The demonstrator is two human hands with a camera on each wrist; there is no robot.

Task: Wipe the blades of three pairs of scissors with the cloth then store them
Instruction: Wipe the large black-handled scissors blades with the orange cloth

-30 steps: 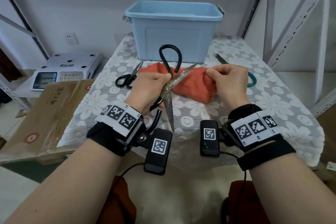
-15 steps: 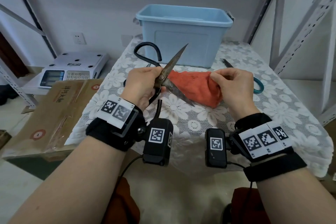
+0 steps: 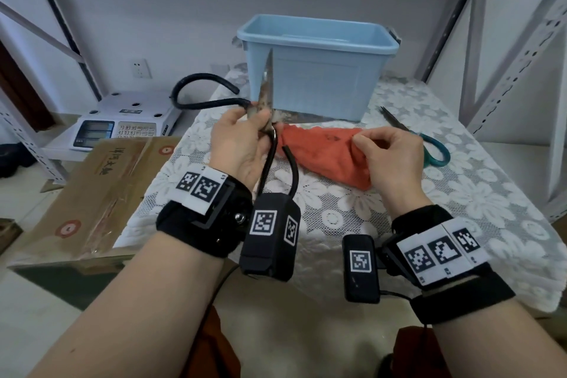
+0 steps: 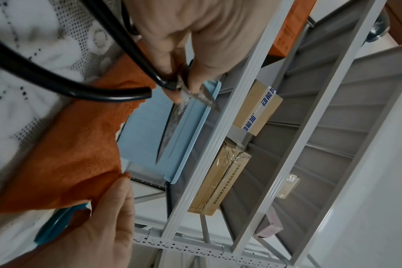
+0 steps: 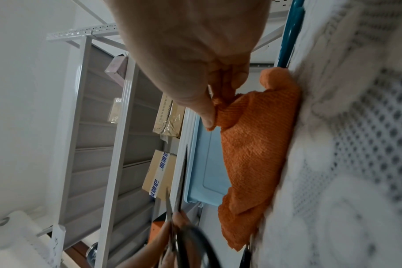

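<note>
My left hand (image 3: 260, 120) grips a large pair of rusty scissors (image 3: 268, 83) at the pivot, lifted above the table. Their blades are spread wide: one points up, the other points right, just above the orange cloth (image 3: 322, 150). The black loop handles stick out left and down. My right hand (image 3: 360, 139) pinches the cloth's right end; the cloth lies on the table. In the left wrist view my fingers (image 4: 179, 81) clasp the pivot above the cloth (image 4: 69, 145). The right wrist view shows the pinch (image 5: 218, 94) on the cloth (image 5: 252, 145). Teal-handled scissors (image 3: 429, 147) lie right of the cloth.
An open light-blue bin (image 3: 319, 70) stands at the back of the lace-covered table (image 3: 337, 218). A weighing scale (image 3: 122, 126) and a cardboard box (image 3: 92, 187) sit to the left. Metal shelf posts (image 3: 506, 70) rise on the right.
My left hand has turned the scissors and spread the blades wider; one blade now points up and the other right. The right hand keeps its pinch on the cloth.
</note>
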